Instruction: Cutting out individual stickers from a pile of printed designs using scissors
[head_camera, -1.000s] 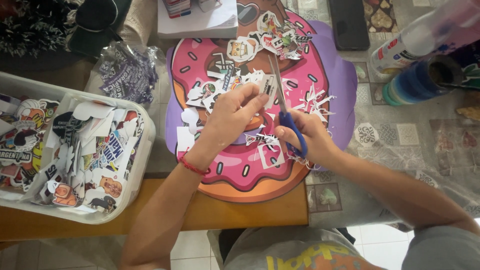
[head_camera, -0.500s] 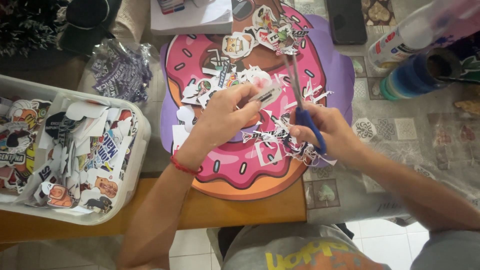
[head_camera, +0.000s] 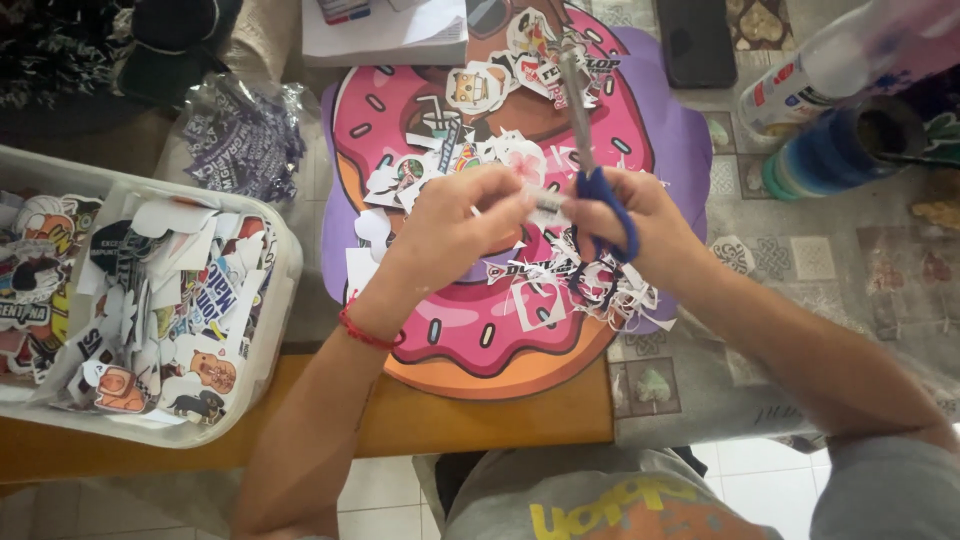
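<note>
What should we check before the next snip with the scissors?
1. Right hand has the blue-handled scissors: ok.
2. Left hand pinches the small paper piece: ok.
3. Left fingertips away from the blades: cannot tell, they sit close.
4. Blades point away from the body: ok.
5. Doughnut-shaped mat lies under the hands to catch scraps: ok.
6. Clear tub of cutouts within reach on the left: ok.

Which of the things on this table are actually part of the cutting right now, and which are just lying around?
In use:
left hand pinching a small paper cutout
right hand holding blue-handled scissors
doughnut-shaped mat catching paper scraps

Lying about:
clear tub of cut stickers
plastic bag
dark phone
blue tape roll
bottle
</note>
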